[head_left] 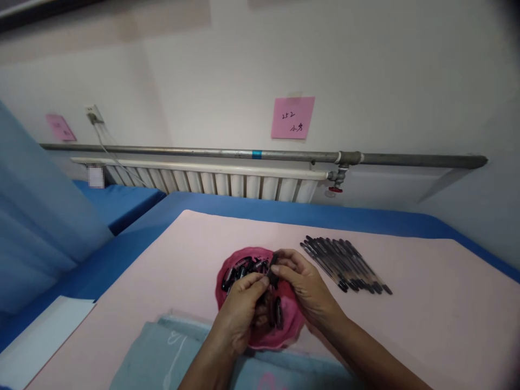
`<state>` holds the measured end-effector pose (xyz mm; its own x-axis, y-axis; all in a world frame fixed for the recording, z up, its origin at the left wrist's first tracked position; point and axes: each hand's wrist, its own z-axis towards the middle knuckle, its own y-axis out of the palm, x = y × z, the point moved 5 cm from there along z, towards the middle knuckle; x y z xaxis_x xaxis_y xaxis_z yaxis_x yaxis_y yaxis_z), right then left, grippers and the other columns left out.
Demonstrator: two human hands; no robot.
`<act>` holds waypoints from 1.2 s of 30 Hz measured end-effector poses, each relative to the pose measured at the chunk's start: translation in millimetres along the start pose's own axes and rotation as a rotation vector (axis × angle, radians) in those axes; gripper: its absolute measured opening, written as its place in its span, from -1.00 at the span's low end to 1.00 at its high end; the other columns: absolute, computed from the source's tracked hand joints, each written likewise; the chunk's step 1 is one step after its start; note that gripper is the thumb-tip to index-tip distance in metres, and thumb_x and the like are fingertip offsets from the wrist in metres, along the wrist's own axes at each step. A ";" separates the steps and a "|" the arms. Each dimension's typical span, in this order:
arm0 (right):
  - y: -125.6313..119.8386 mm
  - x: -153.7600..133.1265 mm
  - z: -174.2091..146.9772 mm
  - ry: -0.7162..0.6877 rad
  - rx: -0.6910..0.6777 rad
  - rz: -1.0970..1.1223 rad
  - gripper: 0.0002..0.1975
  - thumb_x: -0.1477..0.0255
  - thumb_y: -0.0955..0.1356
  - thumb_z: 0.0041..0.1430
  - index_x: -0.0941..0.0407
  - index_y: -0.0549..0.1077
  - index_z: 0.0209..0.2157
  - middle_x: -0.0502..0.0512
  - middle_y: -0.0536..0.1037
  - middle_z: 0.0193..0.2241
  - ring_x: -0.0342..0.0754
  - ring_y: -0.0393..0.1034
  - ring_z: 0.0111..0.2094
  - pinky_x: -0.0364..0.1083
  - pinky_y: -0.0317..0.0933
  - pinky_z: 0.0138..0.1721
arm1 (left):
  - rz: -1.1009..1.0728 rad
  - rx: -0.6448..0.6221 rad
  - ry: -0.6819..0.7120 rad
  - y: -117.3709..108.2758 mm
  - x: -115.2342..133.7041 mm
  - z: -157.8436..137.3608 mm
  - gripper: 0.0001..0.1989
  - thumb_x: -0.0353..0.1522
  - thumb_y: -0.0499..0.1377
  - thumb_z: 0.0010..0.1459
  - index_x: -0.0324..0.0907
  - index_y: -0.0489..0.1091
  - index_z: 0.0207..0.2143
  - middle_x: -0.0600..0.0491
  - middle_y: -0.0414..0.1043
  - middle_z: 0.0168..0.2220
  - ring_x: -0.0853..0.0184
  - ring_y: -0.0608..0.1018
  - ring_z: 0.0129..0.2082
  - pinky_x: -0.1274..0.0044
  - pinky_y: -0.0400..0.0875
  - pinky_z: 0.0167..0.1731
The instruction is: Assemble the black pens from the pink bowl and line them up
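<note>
Sheet, white, lies far left of the fingers, well apart, so it should not disturb the work. Cloth, grey-blue, is nearer, below and left of the fingers, w/ the forearms crossing above it.

Next comes the bowl, red, directly under the fingers. Many small pcs, dark and shiny, lie in it to the left of the fingertips, in a loose heap; exact kind is too small to tell.

L hand has thumb and forefinger closed on the lower end of one dark pc; its other fingers curl beneath, and I cannot tell if they also hold smth. This pc is btw. the two hands, above the bowl. Good place, I think: if it slips, it should fall among the others, not on the table.

R hand pinches the upper end of the same pc, thumb against forefinger. For good control, L should be the steady support & R should make the small movement, w/ light and even pressure, both pinches in one line. Too hard a squeeze could make such a smooth pc jump out.

Pens lie in a slanted row just right of the R fingers, so the R wrist should not swing wide; otherwise the row may be spoiled.
</note>
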<state>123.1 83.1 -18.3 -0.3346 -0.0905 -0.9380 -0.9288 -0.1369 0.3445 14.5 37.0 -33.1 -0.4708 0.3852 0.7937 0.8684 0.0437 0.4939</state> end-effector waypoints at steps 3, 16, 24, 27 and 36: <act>2.5 2.8 -1.8 0.028 -0.024 -0.006 -0.72 0.48 0.46 -0.18 0.10 0.43 -0.33 -0.08 0.52 -0.47 -0.15 0.36 -0.38 -0.16 0.18 -0.27 | -0.006 0.016 -0.009 0.3 1.9 -0.5 -0.63 -0.18 0.31 -0.19 -0.19 0.23 -0.48 0.28 0.11 -0.70 0.64 0.05 -0.79 0.67 -0.20 -0.74; 7.4 8.1 -3.9 0.034 -0.094 -0.023 -0.70 0.43 0.45 -0.15 0.06 0.45 -0.28 -0.06 0.50 -0.46 -0.10 0.37 -0.37 -0.09 0.20 -0.21 | -0.004 0.042 0.012 -0.4 7.9 -0.9 -0.63 -0.20 0.35 -0.24 -0.22 0.28 -0.52 0.28 0.11 -0.74 0.62 0.09 -0.79 0.69 -0.11 -0.76; 1.9 -2.0 0.4 -0.020 -0.052 -0.002 -0.84 0.30 0.42 -0.03 0.10 0.47 -0.42 -0.05 0.49 -0.49 -0.14 0.33 -0.42 -0.13 0.17 -0.31 | 0.103 -0.015 0.146 -10.3 25.0 -4.3 -0.67 -0.22 0.31 -0.10 -0.26 0.44 -0.32 0.05 0.45 -0.43 0.42 0.47 -0.46 0.59 0.36 -0.44; -14.2 -12.9 5.1 -0.064 0.025 -0.060 -0.81 0.28 0.41 -0.02 0.12 0.45 -0.48 -0.03 0.48 -0.52 -0.18 0.26 -0.51 -0.16 0.13 -0.44 | 0.284 0.169 0.299 -35.9 41.2 -3.0 -0.73 -0.21 0.22 -0.01 -0.24 0.43 -0.33 0.08 0.42 -0.44 0.42 0.44 -0.45 0.57 0.33 -0.39; -31.9 -11.4 8.5 -0.067 0.129 -0.244 -0.74 0.20 0.38 -0.05 0.12 0.38 -0.49 -0.11 0.32 -0.69 -0.22 0.10 -0.69 -0.18 -0.02 -0.64 | 1.450 0.054 0.370 -24.5 40.0 -6.3 -0.85 -0.48 0.07 -0.01 -0.19 0.44 -0.42 0.02 0.43 -0.38 0.31 0.44 -0.33 0.50 0.27 -0.29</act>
<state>155.2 96.9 -19.0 -0.1043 -0.0048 -0.9945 -0.9943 -0.0194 0.1044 -26.6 45.5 -11.2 0.7775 -0.1261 0.6161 0.6036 -0.1250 -0.7874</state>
